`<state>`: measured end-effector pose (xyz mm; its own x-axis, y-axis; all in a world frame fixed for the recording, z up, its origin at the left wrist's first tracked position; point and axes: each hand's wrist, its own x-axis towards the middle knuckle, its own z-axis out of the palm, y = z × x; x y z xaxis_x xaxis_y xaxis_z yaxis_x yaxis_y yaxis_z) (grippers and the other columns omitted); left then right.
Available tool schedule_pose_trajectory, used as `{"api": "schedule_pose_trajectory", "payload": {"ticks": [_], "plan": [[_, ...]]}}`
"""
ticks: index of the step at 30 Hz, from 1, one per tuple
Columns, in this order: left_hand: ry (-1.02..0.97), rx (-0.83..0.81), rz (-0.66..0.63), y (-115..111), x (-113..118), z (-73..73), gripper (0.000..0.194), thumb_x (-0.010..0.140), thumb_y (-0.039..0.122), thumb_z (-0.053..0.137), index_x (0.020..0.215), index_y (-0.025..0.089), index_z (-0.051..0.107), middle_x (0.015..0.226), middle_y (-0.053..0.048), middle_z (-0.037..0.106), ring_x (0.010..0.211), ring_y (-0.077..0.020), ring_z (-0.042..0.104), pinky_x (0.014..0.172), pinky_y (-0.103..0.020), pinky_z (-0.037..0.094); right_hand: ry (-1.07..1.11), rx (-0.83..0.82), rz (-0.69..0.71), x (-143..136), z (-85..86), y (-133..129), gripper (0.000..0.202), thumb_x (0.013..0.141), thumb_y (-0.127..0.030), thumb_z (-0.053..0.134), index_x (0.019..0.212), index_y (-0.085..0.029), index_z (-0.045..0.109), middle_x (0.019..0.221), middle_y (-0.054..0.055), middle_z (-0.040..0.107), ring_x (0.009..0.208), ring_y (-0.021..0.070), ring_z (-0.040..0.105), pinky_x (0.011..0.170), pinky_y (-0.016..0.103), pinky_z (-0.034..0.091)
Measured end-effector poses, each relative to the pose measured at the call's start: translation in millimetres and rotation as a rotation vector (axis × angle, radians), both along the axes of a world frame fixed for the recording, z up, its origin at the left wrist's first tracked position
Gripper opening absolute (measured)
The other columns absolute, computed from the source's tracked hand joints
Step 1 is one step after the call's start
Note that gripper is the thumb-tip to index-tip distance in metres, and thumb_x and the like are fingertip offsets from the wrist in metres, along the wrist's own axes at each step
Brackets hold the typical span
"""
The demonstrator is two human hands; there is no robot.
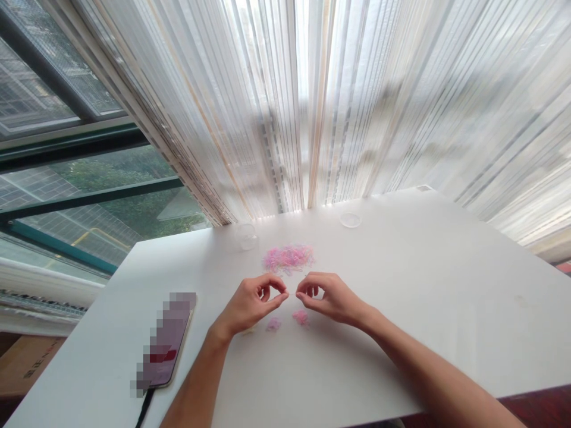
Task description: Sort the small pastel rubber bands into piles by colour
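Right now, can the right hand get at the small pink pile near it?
Likely yes: the small pink pile lies close to the right hand, nothing visible blocking it. That hand seems to pinch a thin strand, though, so may need freeing first.

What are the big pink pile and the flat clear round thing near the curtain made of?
Big pink pile: maybe rubber or soft plastic, finish hard to tell; it looks like a tangle of thin pastel strands. Flat clear round thing: probably smooth, glossy plastic, because the white table shows through; glass is possible.
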<state>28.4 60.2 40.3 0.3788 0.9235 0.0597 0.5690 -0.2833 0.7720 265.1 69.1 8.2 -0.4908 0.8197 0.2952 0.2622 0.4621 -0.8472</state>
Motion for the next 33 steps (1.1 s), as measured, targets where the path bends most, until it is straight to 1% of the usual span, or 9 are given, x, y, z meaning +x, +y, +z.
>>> {"api": "schedule_pose_trajectory", "payload": {"ticks": [3, 5, 8, 11, 13, 19, 25, 28, 33], "plan": [[0.005, -0.029, 0.0, 1.1, -0.3, -0.7, 0.014, 0.09, 0.034, 0.072, 0.091, 0.02, 0.074, 0.073, 0.004, 0.065, 0.057, -0.0096, 0.038, 0.06, -0.023, 0.038, -0.02, -0.002, 0.011, 1.7, 1.7, 0.9, 0.011, 0.086, -0.013, 0.067, 0.081, -0.021, 0.073, 0.076, 0.0, 0.073, 0.068, 0.0131, 0.064, 0.065, 0.023, 0.052], [0.001, -0.05, -0.003, 1.4, 0.0, -0.7, 0.015, 0.09, 0.035, 0.073, 0.091, 0.02, 0.075, 0.073, 0.004, 0.065, 0.057, -0.0097, 0.038, 0.059, -0.023, 0.038, -0.031, 0.008, -0.01, 3.9, 2.2, 2.6, 0.011, 0.086, -0.013, 0.067, 0.08, -0.021, 0.072, 0.076, 0.0, 0.072, 0.068, 0.0133, 0.064, 0.066, 0.023, 0.053], [0.003, -0.094, -0.021, 0.2, 1.6, -1.4, 0.014, 0.09, 0.034, 0.072, 0.089, 0.02, 0.075, 0.073, 0.004, 0.065, 0.057, -0.01, 0.038, 0.059, -0.024, 0.037, -0.041, 0.039, -0.089, 8.3, 0.4, 7.4, 0.012, 0.086, -0.013, 0.064, 0.079, -0.021, 0.068, 0.076, 0.0, 0.07, 0.068, 0.0137, 0.064, 0.065, 0.024, 0.052], [0.071, -0.163, -0.072, -2.4, 4.6, -3.6, 0.011, 0.088, 0.03, 0.072, 0.087, 0.02, 0.076, 0.07, 0.004, 0.065, 0.058, -0.0106, 0.041, 0.058, -0.023, 0.036, -0.054, 0.074, -0.166, 12.0, -4.1, 12.8, 0.012, 0.089, -0.014, 0.06, 0.08, -0.021, 0.065, 0.077, 0.001, 0.069, 0.068, 0.014, 0.063, 0.066, 0.026, 0.051], [0.118, -0.199, -0.102, -4.1, 6.6, -5.4, 0.009, 0.087, 0.028, 0.071, 0.087, 0.021, 0.077, 0.066, 0.005, 0.062, 0.058, -0.0109, 0.042, 0.058, -0.023, 0.036, -0.068, 0.094, -0.191, 13.1, -7.1, 14.9, 0.012, 0.091, -0.016, 0.059, 0.081, -0.021, 0.065, 0.077, 0.001, 0.069, 0.068, 0.0143, 0.063, 0.066, 0.026, 0.051], [0.192, -0.22, -0.13, -6.6, 9.3, -8.7, 0.012, 0.087, 0.033, 0.072, 0.091, 0.022, 0.078, 0.06, 0.007, 0.051, 0.057, -0.0114, 0.04, 0.057, -0.024, 0.032, -0.109, 0.132, -0.19, 12.0, -10.9, 14.0, 0.012, 0.091, -0.016, 0.059, 0.082, -0.022, 0.064, 0.077, 0.001, 0.069, 0.067, 0.0142, 0.063, 0.063, 0.025, 0.049], [0.184, -0.211, -0.14, -7.5, 12.3, -9.0, 0.011, 0.088, 0.03, 0.072, 0.093, 0.024, 0.079, 0.066, 0.006, 0.059, 0.06, -0.0117, 0.043, 0.06, -0.024, 0.034, -0.13, 0.144, -0.188, 12.0, -11.0, 13.6, 0.012, 0.092, -0.015, 0.06, 0.083, -0.022, 0.064, 0.077, 0.0, 0.07, 0.066, 0.014, 0.063, 0.062, 0.024, 0.049], [0.196, -0.209, -0.135, -7.3, 12.5, -9.6, 0.012, 0.088, 0.032, 0.073, 0.095, 0.025, 0.079, 0.064, 0.006, 0.057, 0.06, -0.0122, 0.043, 0.059, -0.024, 0.034, -0.136, 0.147, -0.187, 12.1, -11.1, 13.6, 0.012, 0.092, -0.014, 0.06, 0.083, -0.022, 0.065, 0.076, 0.0, 0.069, 0.066, 0.0139, 0.063, 0.061, 0.024, 0.048], [0.212, -0.203, -0.111, -6.7, 11.7, -10.3, 0.017, 0.088, 0.041, 0.074, 0.095, 0.025, 0.078, 0.06, 0.007, 0.052, 0.057, -0.0127, 0.042, 0.058, -0.025, 0.034, -0.145, 0.149, -0.183, 12.2, -11.2, 13.2, 0.012, 0.092, -0.015, 0.059, 0.084, -0.022, 0.065, 0.076, 0.0, 0.069, 0.066, 0.0137, 0.063, 0.061, 0.024, 0.048]]}}
